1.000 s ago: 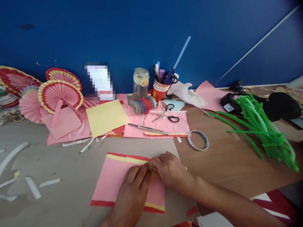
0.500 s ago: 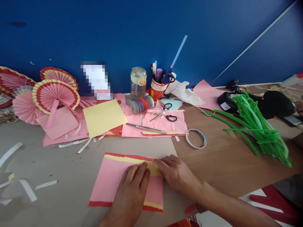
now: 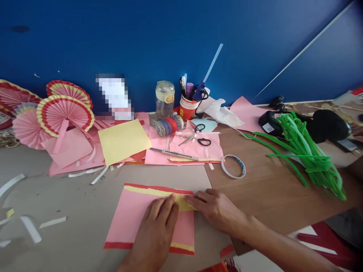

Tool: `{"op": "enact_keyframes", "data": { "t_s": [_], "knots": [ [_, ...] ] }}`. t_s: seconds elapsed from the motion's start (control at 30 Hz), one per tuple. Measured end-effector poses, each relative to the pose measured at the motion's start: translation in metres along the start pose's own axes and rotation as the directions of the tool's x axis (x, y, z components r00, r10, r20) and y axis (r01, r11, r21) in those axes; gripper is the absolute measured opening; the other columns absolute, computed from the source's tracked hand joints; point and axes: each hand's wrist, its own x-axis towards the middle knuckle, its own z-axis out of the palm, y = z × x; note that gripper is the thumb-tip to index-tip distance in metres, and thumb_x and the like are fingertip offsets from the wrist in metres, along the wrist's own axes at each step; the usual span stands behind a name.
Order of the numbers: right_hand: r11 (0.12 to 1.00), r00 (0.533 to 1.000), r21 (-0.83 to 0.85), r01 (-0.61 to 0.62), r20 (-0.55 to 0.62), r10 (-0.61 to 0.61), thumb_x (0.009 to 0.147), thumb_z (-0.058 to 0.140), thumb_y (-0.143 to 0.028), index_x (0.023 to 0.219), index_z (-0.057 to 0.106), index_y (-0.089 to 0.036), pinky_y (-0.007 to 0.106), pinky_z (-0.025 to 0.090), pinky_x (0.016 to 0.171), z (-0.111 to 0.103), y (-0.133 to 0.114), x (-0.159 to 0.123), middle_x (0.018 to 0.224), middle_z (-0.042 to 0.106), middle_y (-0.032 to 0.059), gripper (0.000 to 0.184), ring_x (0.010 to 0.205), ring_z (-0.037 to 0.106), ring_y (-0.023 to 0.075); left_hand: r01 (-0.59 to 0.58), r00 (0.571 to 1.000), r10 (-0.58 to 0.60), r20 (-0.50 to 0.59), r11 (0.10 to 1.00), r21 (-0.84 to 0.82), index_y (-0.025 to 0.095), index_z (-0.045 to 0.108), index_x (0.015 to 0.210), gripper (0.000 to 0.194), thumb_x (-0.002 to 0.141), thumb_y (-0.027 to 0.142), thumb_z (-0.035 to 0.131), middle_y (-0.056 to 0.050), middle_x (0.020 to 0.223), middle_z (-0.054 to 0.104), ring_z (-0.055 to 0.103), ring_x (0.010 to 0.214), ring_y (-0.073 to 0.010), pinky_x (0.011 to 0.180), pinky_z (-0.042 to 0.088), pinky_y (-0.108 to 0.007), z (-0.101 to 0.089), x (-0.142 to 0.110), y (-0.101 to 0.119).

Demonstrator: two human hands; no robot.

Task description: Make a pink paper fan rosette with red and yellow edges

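Observation:
A pink paper sheet (image 3: 124, 219) lies on the grey tabletop, with red and yellow bands along its upper and lower edges. My left hand (image 3: 159, 224) rests flat on it, fingers stretched out, fingertips on a yellow paper strip (image 3: 183, 204) near the upper band. At the strip's right end, my right hand (image 3: 217, 207) has its index finger over the paper and the other fingers curled; its thumb is hidden. Behind the sheet lie a utility knife (image 3: 174, 153) and black-handled scissors (image 3: 198, 138). A roll of tape (image 3: 234, 166) sits to the right.
Pleated paper fans (image 3: 66, 115) stand at the back left, beside a yellow sheet (image 3: 124, 141). A bottle (image 3: 165, 100) and a red cup (image 3: 187, 108) of pens stand by the blue wall. Green pipe cleaners (image 3: 314, 158) lie right. White paper scraps (image 3: 30, 228) lie left.
My right hand has shifted slightly down at the strip's end, and its fingers are drawn closer together. My left hand stays in place on the sheet. The whole view has moved slightly.

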Motion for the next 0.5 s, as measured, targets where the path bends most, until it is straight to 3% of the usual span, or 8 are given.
{"op": "enact_keyframes", "data": {
  "t_s": [0.37, 0.5],
  "knots": [
    [0.999, 0.997, -0.029, -0.015, 0.073, 0.017, 0.086, 0.047, -0.007, 0.116, 0.055, -0.019, 0.026, 0.035, 0.059, -0.0036, 0.0015, 0.0014, 0.086, 0.059, 0.0036, 0.033, 0.064, 0.05, 0.0136, 0.001, 1.0, -0.001, -0.011, 1.0, 0.003, 0.012, 0.062, 0.112, 0.041, 0.079, 0.003, 0.039, -0.011, 0.121, 0.063, 0.051, 0.107, -0.0275, 0.088, 0.047, -0.04, 0.0029, -0.0026, 0.0004],
    [0.999, 0.999, -0.039, 0.001, 0.035, 0.0, 0.085, 0.048, -0.007, 0.114, 0.056, -0.018, 0.027, 0.034, 0.059, -0.0031, 0.0028, 0.0014, 0.084, 0.058, 0.0032, 0.032, 0.063, 0.049, 0.0134, -0.006, 1.0, 0.006, 0.0, 1.0, 0.013, 0.014, 0.062, 0.114, 0.042, 0.079, 0.004, 0.04, -0.01, 0.123, 0.062, 0.051, 0.108, -0.0269, 0.088, 0.047, -0.039, 0.0031, -0.0043, -0.0008]
  ]
}}
